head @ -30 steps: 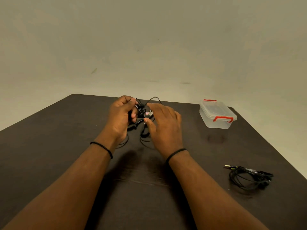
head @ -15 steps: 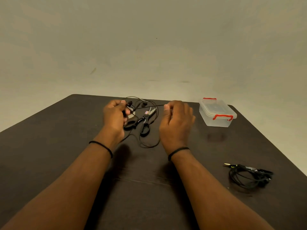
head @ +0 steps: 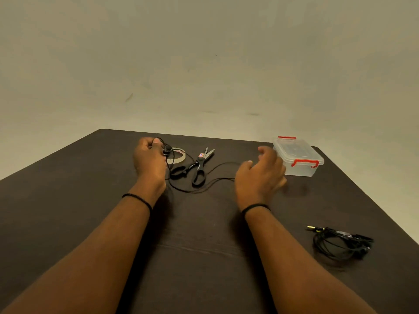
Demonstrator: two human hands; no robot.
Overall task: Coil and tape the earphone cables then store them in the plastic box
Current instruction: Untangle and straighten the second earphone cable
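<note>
At far left of the dark table (head: 68,200), the left hand (head: 148,160) grips the earbud end of an earphone cable (head: 204,189). Tape roll (head: 179,155) and scissors (head: 197,168) lie beside it. Cable runs right to the right hand (head: 260,175), fingers curled; whether they pinch it cannot be told. Plastic box (head: 299,158) far right, lidded; a second earphone set (head: 340,243) lies near right. Judged step: straightening before coiling; next, looping cable toward the left hand.

Both bare forearms extend forward, a thin black band on each wrist. Left hand (head: 149,158) fisted, fingers curled round the thin black earphone cable (head: 199,189). Right hand (head: 260,175) raised, fingers loosely curled, blurred.
</note>
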